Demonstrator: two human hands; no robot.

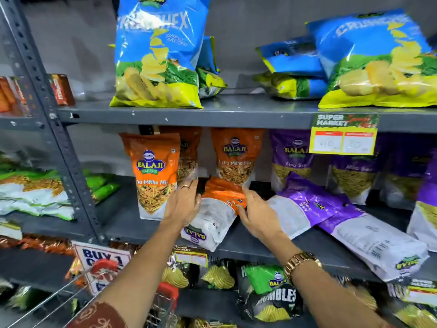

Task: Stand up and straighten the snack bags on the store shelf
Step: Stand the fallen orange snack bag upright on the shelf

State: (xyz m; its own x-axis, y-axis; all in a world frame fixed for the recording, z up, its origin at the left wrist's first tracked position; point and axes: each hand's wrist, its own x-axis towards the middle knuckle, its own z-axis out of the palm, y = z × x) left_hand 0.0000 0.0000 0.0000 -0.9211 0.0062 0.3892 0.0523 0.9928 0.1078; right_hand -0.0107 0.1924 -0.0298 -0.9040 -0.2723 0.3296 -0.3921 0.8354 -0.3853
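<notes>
An orange and white snack bag (214,214) lies flat and upside down on the middle shelf (264,245), its bottom end pointing back. My left hand (183,203) rests on its left edge and my right hand (256,211) grips its right edge. Left of it, one orange bag (155,174) stands upright at the front. Two more orange bags (236,157) stand behind. To the right, two purple and white bags (314,207) lie flat, overlapping, one reaching the shelf's front edge (378,249). Other purple bags (290,157) stand upright at the back.
The upper shelf (189,112) holds a standing blue chip bag (158,50) and tilted blue bags (376,60) at right. A yellow price tag (343,138) hangs from its edge. A slotted steel post (47,110) stands at left. A wire cart (113,294) sits below.
</notes>
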